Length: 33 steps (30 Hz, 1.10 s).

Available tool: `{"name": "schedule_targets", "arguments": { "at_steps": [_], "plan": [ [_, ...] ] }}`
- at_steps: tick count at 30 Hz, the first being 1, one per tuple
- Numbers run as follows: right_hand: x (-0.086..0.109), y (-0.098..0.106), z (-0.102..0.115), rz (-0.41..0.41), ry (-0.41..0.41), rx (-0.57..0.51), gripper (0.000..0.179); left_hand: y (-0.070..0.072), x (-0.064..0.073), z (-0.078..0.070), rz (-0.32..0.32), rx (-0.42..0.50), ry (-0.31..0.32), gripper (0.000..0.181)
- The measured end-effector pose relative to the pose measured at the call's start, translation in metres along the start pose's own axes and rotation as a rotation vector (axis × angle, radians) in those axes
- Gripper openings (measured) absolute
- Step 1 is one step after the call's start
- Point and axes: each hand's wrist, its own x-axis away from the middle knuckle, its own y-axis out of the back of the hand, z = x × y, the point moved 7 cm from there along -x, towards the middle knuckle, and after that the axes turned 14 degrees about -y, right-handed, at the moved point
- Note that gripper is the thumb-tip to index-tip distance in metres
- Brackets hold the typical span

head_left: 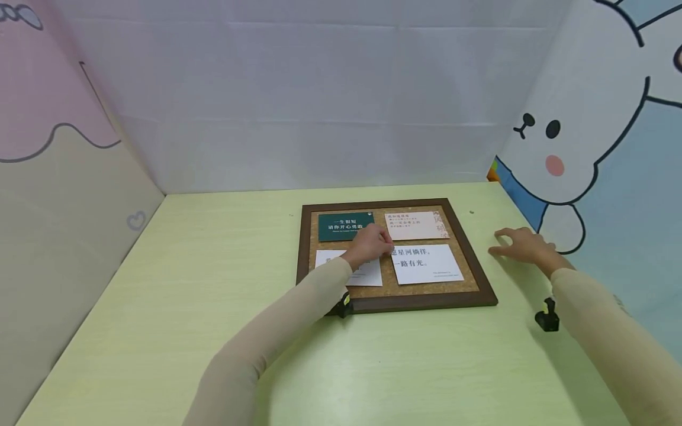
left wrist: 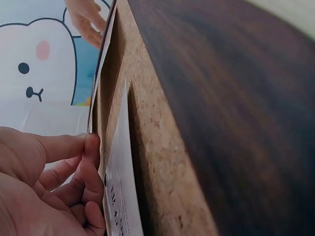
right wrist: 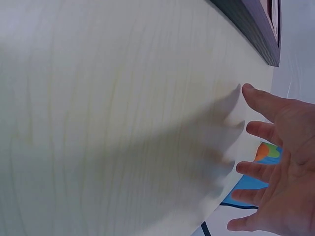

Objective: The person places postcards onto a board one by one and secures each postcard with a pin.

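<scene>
A cork board in a dark brown frame [head_left: 426, 303] lies flat on the table. My left hand [head_left: 367, 243] is over the middle of it, thumb and forefinger pinching the upper left corner of the lower right white card [head_left: 430, 267]. In the left wrist view, the thumb [left wrist: 66, 146] meets the forefinger at the card's edge. Around that hand lie a dark green card [head_left: 333, 228], a pale card with reddish print [head_left: 418, 226] and another white card [head_left: 370, 276], partly hidden by the wrist. Right of the board, my right hand [head_left: 524, 245] hovers over the table with fingers spread, holding nothing.
The pale green wood-grain table [head_left: 160, 296] extends to the left and in front of the board. A white cloth backdrop [head_left: 319, 106] stands behind it, and a printed cartoon wall [head_left: 613, 154] borders the right side. Black wrist mounts [head_left: 547, 316] hang below the sleeves.
</scene>
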Motion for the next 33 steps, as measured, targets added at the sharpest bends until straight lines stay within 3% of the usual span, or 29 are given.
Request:
{"name": "schedule_targets", "arguments": {
  "at_steps": [8, 14, 25, 29, 33],
  "plan": [
    [-0.001, -0.002, 0.001, 0.004, 0.004, -0.005, 0.079, 0.000, -0.006, -0.008, 0.005, -0.208, -0.030, 0.013],
    [0.000, -0.002, 0.003, -0.002, 0.014, -0.001, 0.076, -0.001, -0.005, -0.015, 0.021, -0.267, -0.041, 0.014],
    [-0.005, 0.000, 0.007, 0.005, 0.020, 0.007, 0.078, -0.001, -0.005, -0.024, -0.005, -0.365, -0.091, 0.017],
    [-0.010, 0.000, 0.008, 0.000, 0.015, 0.004, 0.079, 0.003, 0.001, -0.033, 0.051, -0.472, -0.099, 0.023],
    [-0.011, 0.001, 0.011, -0.010, 0.004, 0.004, 0.078, 0.002, 0.009, -0.038, 0.155, -0.604, -0.096, 0.053]
  ]
}}
